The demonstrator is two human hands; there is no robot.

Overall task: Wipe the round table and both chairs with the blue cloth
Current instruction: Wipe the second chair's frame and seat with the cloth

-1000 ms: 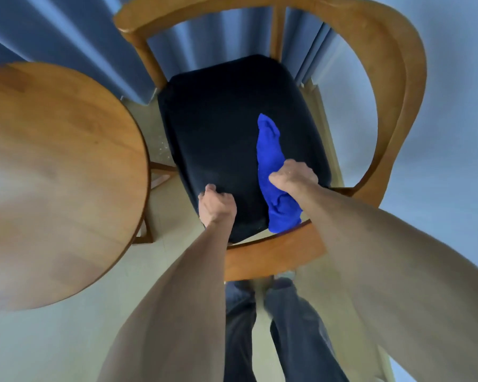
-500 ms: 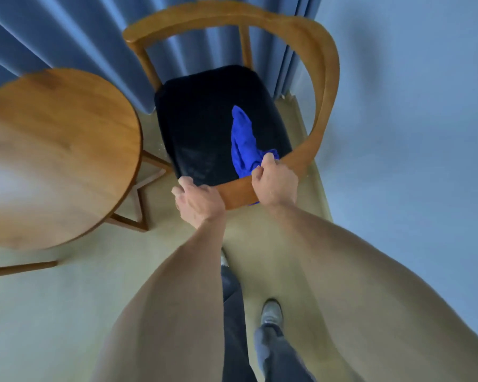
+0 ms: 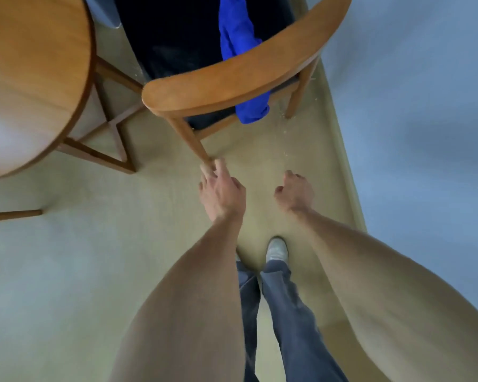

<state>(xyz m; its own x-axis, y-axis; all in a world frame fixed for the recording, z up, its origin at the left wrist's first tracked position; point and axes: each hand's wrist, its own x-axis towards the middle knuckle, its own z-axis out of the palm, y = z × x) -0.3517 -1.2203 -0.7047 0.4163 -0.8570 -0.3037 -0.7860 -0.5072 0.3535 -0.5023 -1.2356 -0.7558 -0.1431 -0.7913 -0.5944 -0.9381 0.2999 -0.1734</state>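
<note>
Both hands have left the chair (image 3: 232, 78) since half a second ago, and the blue cloth (image 3: 239, 48) has been let go. It now lies on the dark seat (image 3: 171, 37), one end hanging off the seat edge beneath the curved backrest. Risk: the overhanging end may drag the cloth to the floor (image 3: 94, 257). The left hand (image 3: 222, 194) extends forward, fingers loosely spread, holding nothing; the right hand (image 3: 295, 193) hangs loosely curled, also empty. The round table (image 3: 33, 64) stands at left.
</note>
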